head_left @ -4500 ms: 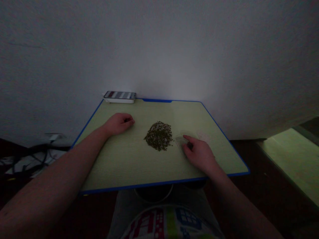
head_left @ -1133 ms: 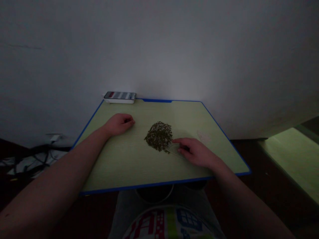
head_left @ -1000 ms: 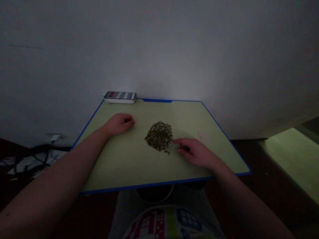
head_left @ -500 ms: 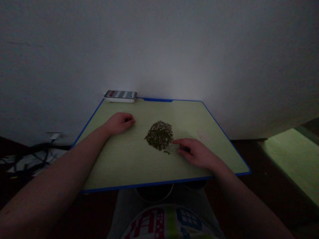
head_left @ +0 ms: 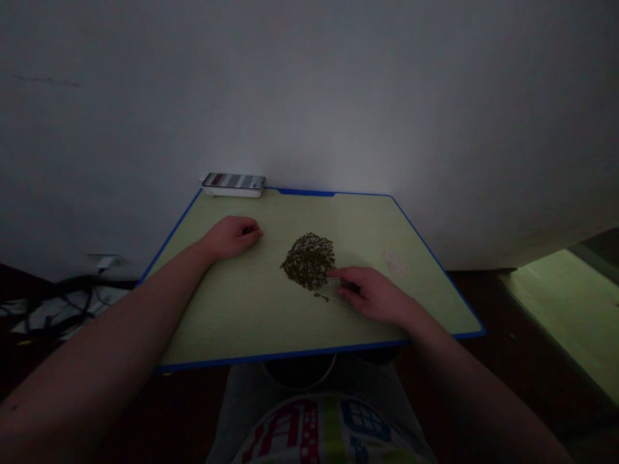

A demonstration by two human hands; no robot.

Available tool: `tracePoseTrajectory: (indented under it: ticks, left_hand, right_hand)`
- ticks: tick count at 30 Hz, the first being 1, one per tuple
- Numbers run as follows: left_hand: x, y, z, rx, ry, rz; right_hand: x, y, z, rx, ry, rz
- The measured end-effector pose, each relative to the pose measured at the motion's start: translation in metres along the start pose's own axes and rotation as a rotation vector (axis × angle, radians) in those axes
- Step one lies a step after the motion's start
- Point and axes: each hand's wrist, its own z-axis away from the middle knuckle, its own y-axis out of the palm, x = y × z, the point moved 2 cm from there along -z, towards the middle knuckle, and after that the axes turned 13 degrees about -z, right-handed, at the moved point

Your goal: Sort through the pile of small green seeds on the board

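Observation:
A pile of small mixed grains (head_left: 308, 261), greenish-brown with pale ones among them, lies mid-table. My right hand (head_left: 370, 293) is at its right edge, thumb and index finger on a clear, barely visible plastic piece with a curved edge (head_left: 325, 291); its exact kind I cannot make out. The index fingertip reaches the pile's border. A short trail of loose grains (head_left: 321, 296) lies just below. To the left, my left hand (head_left: 233, 237) rests on the table, fingers curled, with nothing visible in them. A small scatter of pale grains (head_left: 396, 263) lies beyond my right hand.
The pale table (head_left: 232, 322) has a blue rim and stands against a grey wall (head_left: 309, 96). A phone (head_left: 235, 181) lies on a white box (head_left: 232, 192) at the back left corner. Black cables (head_left: 72, 303) lie left of the table. A round container (head_left: 300, 374) sits below the front edge.
My right hand has moved left with the clear piece, from beside the pile to its edge. A few grains now trail at the pile's lower right. My left hand has stayed put.

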Motion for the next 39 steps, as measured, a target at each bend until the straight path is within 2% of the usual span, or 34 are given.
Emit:
tracePoseTrajectory:
  ticks: [8, 18, 31, 39]
  left_hand:
    - [-0.002, -0.002, 0.0, 0.002, 0.012, -0.022]
    - [-0.002, -0.001, -0.001, -0.004, 0.02, -0.035]
    - [0.0, 0.0, -0.001, -0.008, 0.015, -0.027]
    - [0.003, 0.003, -0.002, -0.01, 0.012, -0.033]
  right_hand:
    - [0.012, 0.005, -0.002, 0.06, -0.022, -0.012]
    - [0.028, 0.017, 0.01, 0.157, -0.024, -0.014]
    - [0.042, 0.03, 0.035, 0.169, -0.016, -0.051]
    - [0.043, 0.026, 0.04, 0.209, -0.03, -0.067]
